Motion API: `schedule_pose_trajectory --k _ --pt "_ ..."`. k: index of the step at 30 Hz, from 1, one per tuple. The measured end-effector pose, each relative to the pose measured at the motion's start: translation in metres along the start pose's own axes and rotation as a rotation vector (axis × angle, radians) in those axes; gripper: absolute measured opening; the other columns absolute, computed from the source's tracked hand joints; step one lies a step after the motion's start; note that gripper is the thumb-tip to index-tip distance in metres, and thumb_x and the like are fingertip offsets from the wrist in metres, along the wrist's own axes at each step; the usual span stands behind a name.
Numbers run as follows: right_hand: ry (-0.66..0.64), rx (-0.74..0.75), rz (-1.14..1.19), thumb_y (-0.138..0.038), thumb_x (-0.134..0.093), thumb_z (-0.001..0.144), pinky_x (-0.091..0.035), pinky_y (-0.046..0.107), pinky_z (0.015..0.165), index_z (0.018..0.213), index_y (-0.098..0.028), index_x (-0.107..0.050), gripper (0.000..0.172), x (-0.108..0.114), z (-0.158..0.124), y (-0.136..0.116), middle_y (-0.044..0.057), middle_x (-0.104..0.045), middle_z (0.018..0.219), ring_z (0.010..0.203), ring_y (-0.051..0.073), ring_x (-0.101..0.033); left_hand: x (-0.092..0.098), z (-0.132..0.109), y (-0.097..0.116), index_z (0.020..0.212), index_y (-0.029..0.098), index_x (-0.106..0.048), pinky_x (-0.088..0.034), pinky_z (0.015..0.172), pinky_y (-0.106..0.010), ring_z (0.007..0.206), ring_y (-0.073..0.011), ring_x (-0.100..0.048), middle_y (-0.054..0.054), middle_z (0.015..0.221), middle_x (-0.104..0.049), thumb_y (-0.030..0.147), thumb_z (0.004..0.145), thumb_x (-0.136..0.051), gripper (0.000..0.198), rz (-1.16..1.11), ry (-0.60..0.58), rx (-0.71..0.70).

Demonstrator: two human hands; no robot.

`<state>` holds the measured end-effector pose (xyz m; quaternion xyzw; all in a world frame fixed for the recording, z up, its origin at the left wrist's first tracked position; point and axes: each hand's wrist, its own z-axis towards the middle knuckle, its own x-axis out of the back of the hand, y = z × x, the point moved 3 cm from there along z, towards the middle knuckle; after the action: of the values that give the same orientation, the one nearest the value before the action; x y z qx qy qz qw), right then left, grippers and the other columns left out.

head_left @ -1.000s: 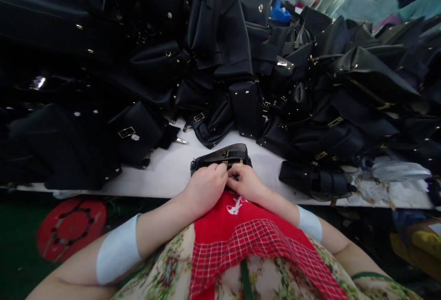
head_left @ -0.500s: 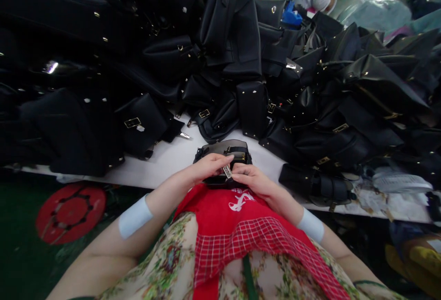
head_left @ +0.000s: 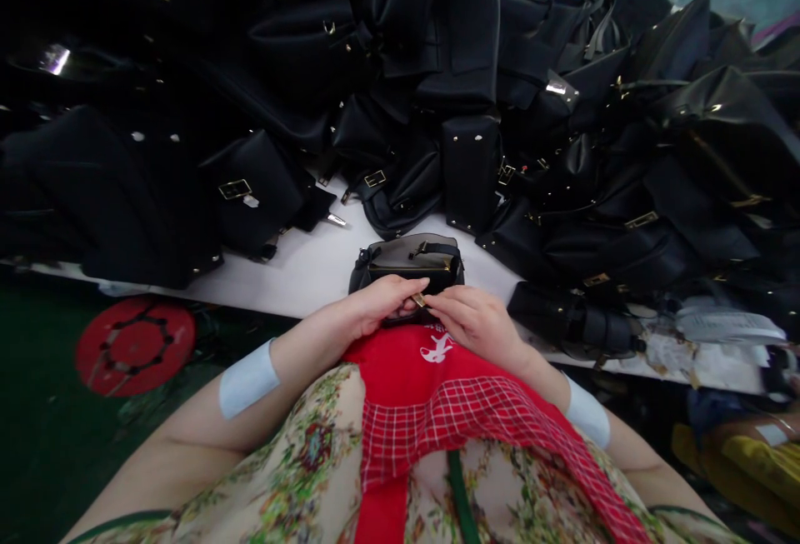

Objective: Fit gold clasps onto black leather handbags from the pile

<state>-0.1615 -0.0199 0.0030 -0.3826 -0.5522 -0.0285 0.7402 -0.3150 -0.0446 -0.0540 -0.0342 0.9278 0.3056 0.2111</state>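
Note:
A small black handbag point(head_left: 361, 274) with a grey inside and a gold zip stands open on the white table edge, close against my red apron. In front of it my left hand point(head_left: 388, 301) is closed, thumb over fingers, pinching a small gold metal buckle point(head_left: 418, 300). The fingertips of my right hand point(head_left: 476, 317) are pressed together on the buckle's other end. What the buckle is fixed to is hidden by my hands. Behind the zip, a black buckled strap point(head_left: 434, 249) lies across the bag's grey inside.
Black bags are heaped along the table's back and both sides; one with a gold buckle point(head_left: 406, 186) lies just beyond. At right are a black bag point(head_left: 572, 319) and clear plastic wrapping point(head_left: 728, 326). A red reel point(head_left: 136, 346) is below the left edge. Another person's arm shows lower right.
The gold buckle has tilted and less of its face shows. My right fingers have shifted over its end. The view has moved closer to the table.

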Motion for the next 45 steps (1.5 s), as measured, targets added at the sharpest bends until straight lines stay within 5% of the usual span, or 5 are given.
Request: schedule_pose_trajectory --k 8,19,28,34,45 --pt "-0.241 0.121 -0.043 -0.018 -0.042 0.096 -0.051 0.039 0.087 0.110 -0.018 -0.066 0.028 0.011 0.006 -0.008 0.010 -0.071 0.097 0.090 0.022 -0.065 -0.003 0.002 -0.005 0.053 0.017 -0.040 -0.009 0.044 -0.026 0.040 -0.0055 -0.022 0.006 0.045 -0.034 0.050 0.080 -0.059 0.047 0.016 -0.106 0.082" --pt "-0.265 0.300 -0.171 -0.017 -0.031 0.099 -0.052 0.037 0.090 0.097 -0.016 -0.068 0.037 0.012 0.004 -0.015 0.008 -0.070 0.084 0.083 0.019 -0.065 -0.007 0.001 -0.009 0.051 0.018 -0.039 -0.011 0.045 -0.028 0.042 -0.0063 -0.021 0.006 0.044 -0.032 0.055 0.078 -0.060 0.050 0.095 -0.204 0.045" --pt "-0.237 0.130 -0.025 -0.022 -0.045 0.094 -0.052 0.039 0.083 0.095 -0.017 -0.068 0.023 0.006 0.002 -0.004 0.011 -0.070 0.090 0.086 0.022 -0.065 -0.007 0.000 -0.007 0.055 0.016 -0.045 -0.018 0.047 -0.026 0.046 -0.0072 -0.026 0.005 0.050 -0.037 0.061 0.076 -0.060 0.051 0.180 -0.253 -0.053" --pt "-0.239 -0.273 0.419 -0.022 -0.054 0.090 -0.050 0.032 0.080 0.094 -0.019 -0.069 0.016 0.005 0.006 0.011 0.005 -0.070 0.091 0.085 0.017 -0.064 -0.003 -0.005 -0.011 0.058 0.016 -0.046 -0.025 0.050 -0.024 0.050 -0.0084 -0.030 0.004 0.053 -0.041 0.062 0.086 -0.045 0.055 0.194 -0.180 -0.240" --pt "-0.194 -0.398 0.801 -0.025 -0.067 0.082 -0.050 0.031 0.084 0.091 -0.020 -0.074 0.013 -0.004 -0.003 0.002 0.005 -0.070 0.093 0.088 0.016 -0.065 0.005 -0.049 -0.002 0.071 0.017 -0.051 -0.042 0.077 -0.029 0.077 -0.0163 -0.050 -0.005 0.081 -0.055 0.041 0.095 -0.035 0.038 0.609 -0.183 -0.550"
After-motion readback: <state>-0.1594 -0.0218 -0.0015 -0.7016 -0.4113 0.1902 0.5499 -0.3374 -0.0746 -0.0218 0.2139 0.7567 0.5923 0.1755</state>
